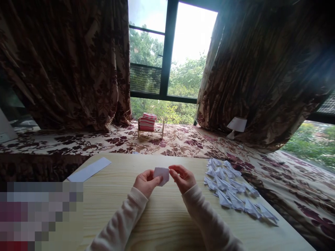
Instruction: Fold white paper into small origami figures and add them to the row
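Above the middle of the pale wooden table (157, 216), a small folded piece of white paper (161, 174) is pinched in my left hand (146, 183), the thumb lying across its front. The fingertips of my right hand (184, 177) are closed at the paper's upper right corner, thumb against forefinger. On the right side of the table lie several folded white paper pieces (227, 184) with pointed ends, set out in rough rows. A stack of white paper strips (90, 169) rests at the far left edge.
Behind the table is a flower-patterned covered ledge (180, 139). On it stand a small rack (150, 131) with folded red-and-white striped cloths (148, 122) and a white lamp (237, 124). Dark curtains (91, 69) flank the window. A blurred patch hides the lower left corner.
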`<action>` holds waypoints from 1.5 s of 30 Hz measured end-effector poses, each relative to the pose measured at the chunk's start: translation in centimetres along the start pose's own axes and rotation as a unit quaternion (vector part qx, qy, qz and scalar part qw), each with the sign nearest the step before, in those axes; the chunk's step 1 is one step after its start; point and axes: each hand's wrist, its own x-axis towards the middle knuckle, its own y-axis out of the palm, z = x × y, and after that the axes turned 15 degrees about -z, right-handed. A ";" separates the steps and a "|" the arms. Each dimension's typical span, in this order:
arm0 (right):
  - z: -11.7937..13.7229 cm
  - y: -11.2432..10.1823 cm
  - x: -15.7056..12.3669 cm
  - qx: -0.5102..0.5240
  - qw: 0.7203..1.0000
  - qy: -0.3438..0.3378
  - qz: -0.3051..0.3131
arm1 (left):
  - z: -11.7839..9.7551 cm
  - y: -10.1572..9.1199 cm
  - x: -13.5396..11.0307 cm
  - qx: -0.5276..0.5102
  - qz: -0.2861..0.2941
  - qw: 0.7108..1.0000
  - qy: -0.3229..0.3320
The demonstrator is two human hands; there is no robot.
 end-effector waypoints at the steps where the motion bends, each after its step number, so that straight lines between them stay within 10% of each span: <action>1: 0.0 0.1 -0.1 0.004 1.000 -0.006 0.004 | -0.1 0.1 -0.2 -0.004 0.008 1.000 -0.003; 17: 2.2 -0.3 -0.8 -0.064 0.969 -0.229 0.059 | 0.2 -0.4 0.0 0.025 0.042 0.999 -0.019; 30: 4.1 -1.1 -0.5 -0.225 0.847 -0.477 0.068 | 0.0 -0.5 0.5 0.038 0.028 0.997 -0.054; 45: 2.4 -0.6 -0.5 -0.137 0.927 -0.346 0.044 | -1.6 -0.5 -1.0 0.116 0.039 0.973 0.197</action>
